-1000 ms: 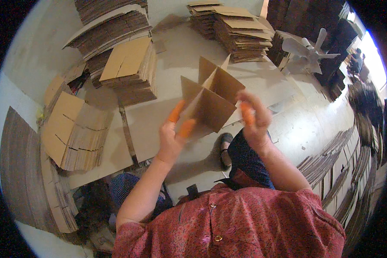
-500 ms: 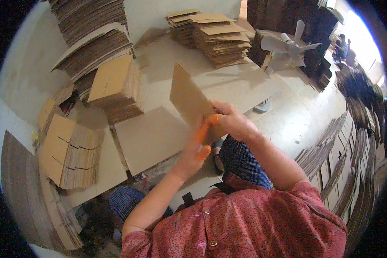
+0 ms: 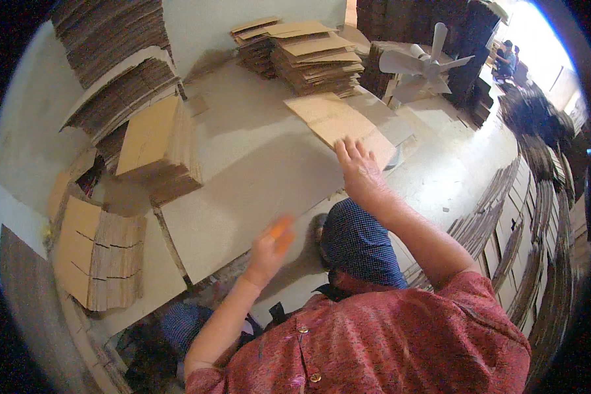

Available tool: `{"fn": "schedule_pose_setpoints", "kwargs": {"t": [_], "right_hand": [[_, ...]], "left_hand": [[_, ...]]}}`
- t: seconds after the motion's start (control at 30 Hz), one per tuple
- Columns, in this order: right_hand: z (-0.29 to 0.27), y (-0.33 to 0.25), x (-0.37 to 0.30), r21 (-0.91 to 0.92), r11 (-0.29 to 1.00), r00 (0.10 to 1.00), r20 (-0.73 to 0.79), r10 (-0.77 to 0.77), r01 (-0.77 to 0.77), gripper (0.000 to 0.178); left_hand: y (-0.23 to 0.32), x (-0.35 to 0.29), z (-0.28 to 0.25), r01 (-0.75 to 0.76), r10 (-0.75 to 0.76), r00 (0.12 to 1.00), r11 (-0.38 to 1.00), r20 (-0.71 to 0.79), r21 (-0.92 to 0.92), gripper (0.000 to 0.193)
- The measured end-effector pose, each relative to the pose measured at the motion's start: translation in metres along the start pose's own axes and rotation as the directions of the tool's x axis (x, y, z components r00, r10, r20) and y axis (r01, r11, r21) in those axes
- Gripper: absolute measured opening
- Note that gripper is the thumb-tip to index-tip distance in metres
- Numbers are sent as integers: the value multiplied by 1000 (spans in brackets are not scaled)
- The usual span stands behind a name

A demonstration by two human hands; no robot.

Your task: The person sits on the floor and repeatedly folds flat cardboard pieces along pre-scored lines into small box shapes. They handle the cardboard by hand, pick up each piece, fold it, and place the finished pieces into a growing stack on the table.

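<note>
On the table (image 3: 243,177), the once-upright cardboard (image 3: 338,121) now lies flat

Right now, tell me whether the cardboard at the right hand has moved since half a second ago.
Yes: against the larger back stack, the cardboard has moved rightward and closer to it; the right hand is at its near edge.

The table (image 3: 243,177) is under the cardboard divider (image 3: 338,121), and the right hand (image 3: 361,167) is on the divider's near side. Behind the divider is a cardboard pile (image 3: 315,59). The fan (image 3: 427,67) is behind it, to the right. Left of it are a cardboard stack (image 3: 157,144) and, further left and nearer, a slotted cardboard stack (image 3: 102,259).
</note>
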State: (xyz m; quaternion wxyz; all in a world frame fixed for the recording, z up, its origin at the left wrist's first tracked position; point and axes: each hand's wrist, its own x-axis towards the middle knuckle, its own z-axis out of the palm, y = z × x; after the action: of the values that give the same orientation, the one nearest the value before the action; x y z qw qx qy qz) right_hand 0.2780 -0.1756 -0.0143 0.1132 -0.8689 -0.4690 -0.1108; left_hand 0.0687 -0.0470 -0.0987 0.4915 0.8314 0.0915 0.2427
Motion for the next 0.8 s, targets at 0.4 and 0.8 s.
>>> {"fn": "schedule_pose_setpoints", "kwargs": {"t": [0.4, 0.8], "right_hand": [[115, 50, 27, -93, 994, 966, 247, 82, -61, 48], [67, 83, 72, 331, 904, 943, -98, 317, -270, 52]], "left_hand": [[-16, -3, 5, 29, -53, 984, 989, 169, 145, 27], [-33, -5, -23, 103, -85, 987, 986, -136, 131, 22]]}}
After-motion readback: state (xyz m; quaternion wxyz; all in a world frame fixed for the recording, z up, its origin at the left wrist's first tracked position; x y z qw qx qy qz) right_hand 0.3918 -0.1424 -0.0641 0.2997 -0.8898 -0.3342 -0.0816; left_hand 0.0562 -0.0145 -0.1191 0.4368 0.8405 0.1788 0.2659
